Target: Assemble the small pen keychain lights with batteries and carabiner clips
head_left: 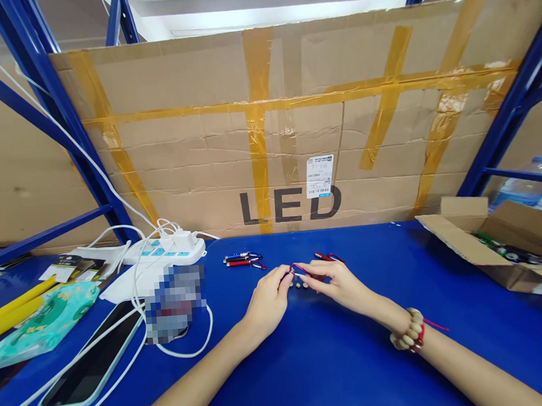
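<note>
Pinching one small keychain flashlight [298, 270], both hands' fingers [286, 276] closed on it; two more flashlights [242, 259] beyond.

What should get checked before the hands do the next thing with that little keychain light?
1. Both hands on the small keychain light: ok; left hand and right hand meet at it.
2. Firm hold by the fingers: cannot tell, the piece is tiny and mostly covered.
3. Spare keychain lights within reach on the blue table: ok.
4. White cable away from the hands: ok, it lies to the left.
5. Phone safely on the table: ok, lying flat.
6. Cardboard box open: ok.
</note>
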The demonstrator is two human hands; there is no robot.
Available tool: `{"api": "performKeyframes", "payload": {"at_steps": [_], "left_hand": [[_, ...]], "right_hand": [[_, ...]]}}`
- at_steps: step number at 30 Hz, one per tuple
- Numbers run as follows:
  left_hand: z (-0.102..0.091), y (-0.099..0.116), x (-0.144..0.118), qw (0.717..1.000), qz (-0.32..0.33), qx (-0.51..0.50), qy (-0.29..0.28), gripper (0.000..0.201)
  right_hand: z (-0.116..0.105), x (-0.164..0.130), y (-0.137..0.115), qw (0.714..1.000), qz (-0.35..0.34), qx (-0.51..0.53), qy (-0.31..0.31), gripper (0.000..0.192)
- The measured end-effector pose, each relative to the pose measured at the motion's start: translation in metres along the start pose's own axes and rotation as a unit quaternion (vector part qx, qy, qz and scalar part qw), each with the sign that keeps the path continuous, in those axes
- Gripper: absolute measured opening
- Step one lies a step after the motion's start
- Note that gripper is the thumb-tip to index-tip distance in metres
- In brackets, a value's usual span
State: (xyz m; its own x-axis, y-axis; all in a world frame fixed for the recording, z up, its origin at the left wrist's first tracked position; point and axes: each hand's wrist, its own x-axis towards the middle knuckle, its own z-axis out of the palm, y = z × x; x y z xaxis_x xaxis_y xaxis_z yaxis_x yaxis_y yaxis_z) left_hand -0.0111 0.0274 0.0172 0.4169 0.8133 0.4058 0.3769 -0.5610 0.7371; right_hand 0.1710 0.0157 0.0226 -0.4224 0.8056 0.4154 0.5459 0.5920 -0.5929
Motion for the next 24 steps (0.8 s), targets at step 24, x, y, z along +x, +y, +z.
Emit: {"api": "performKeyframes", "payload": {"at_steps": [24], "left_hand": [[0.003, 0.010, -0.005, 0.998, -0.045, -0.029, -0.026, 0.022]], "right_hand": [[0.005, 0.001, -0.007, 0.992, 0.021, 0.082, 0.092, 0.039]]}}
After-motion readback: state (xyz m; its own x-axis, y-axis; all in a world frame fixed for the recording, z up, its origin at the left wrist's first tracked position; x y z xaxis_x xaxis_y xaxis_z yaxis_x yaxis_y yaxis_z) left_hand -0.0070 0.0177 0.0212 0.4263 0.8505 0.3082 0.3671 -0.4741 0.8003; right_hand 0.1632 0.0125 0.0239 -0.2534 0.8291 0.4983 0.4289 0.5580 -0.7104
